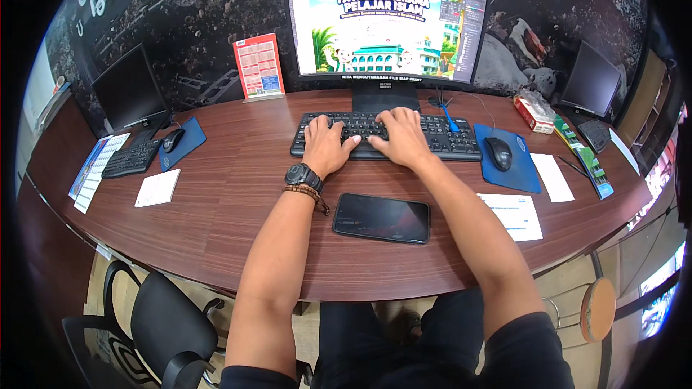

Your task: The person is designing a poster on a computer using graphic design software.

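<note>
The keyboard (362, 125), a long black plastic slab with rounded corners, is placed on the desk (245, 173) just before the curved monitor (386, 29). Its keys are touched by both hands: the left hand (326, 148) and the right hand (405, 142) are held open, palms down, fingers slightly curved, with nothing gripped. Whether any key is pressed cannot be told. The left wrist is circled by a chunky black watch (296, 173) and a brown beaded bracelet (307, 191). Between the forearms, a flat, glossy black phone (382, 217) is laid. To the right, a smooth, rounded black mouse (498, 153) is rested on a blue mouse pad (525, 176).

The desk is finished in reddish-brown, streaked wood grain, and its front edge is curved. Behind it, the wall (202, 29) is covered with a dark, rough-looking printed scene. A black chair (169, 313) is seen at lower left, and a round-topped stool (597, 310) at lower right.
</note>
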Tool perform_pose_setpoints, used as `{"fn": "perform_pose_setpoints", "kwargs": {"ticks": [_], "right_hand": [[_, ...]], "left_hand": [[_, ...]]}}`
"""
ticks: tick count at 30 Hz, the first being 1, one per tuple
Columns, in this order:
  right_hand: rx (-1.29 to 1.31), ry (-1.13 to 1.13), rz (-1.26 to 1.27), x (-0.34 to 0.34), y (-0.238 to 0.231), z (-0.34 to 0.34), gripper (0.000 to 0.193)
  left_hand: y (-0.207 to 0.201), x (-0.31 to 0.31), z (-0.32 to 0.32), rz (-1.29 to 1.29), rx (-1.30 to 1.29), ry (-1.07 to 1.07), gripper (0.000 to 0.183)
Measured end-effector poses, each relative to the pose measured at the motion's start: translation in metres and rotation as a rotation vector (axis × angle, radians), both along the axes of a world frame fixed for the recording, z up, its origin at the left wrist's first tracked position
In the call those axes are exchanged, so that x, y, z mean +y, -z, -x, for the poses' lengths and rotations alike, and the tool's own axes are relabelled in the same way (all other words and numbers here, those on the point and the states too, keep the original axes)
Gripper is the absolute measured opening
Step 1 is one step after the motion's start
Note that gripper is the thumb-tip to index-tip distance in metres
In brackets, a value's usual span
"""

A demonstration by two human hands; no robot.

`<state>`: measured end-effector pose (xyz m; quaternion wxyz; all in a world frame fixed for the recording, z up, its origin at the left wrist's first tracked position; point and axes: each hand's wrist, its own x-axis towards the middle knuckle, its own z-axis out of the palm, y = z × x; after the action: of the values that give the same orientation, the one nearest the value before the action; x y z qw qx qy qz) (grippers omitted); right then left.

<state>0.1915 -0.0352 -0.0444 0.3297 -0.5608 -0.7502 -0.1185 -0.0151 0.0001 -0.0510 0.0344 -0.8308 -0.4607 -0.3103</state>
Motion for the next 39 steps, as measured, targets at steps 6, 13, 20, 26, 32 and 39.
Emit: {"fn": "perform_pose_setpoints", "kwargs": {"ticks": [6,13,20,26,32,39], "right_hand": [[0.108,0.019,-0.039,-0.027,-0.013,-0.096,0.018],[0.113,0.222,-0.007,-0.077,-0.007,-0.167,0.020],[-0.066,0.157,0.025,-0.084,0.002,-0.144,0.020],[-0.116,0.200,0.084,-0.085,0.002,-0.146,0.022],[-0.106,0.171,-0.057,-0.083,0.007,-0.148,0.021],[-0.045,0.204,-0.041,-0.088,0.003,-0.143,0.019]], "left_hand": [[-0.005,0.007,0.007,0.027,-0.105,0.131,0.031],[-0.005,0.010,0.008,0.062,-0.084,0.115,0.029],[-0.005,0.007,0.012,0.062,-0.076,0.105,0.032],[-0.009,0.004,0.009,0.095,-0.065,0.096,0.033],[-0.009,0.003,0.010,0.108,-0.068,0.090,0.034],[-0.010,0.003,0.010,0.107,-0.053,0.089,0.034]]}}
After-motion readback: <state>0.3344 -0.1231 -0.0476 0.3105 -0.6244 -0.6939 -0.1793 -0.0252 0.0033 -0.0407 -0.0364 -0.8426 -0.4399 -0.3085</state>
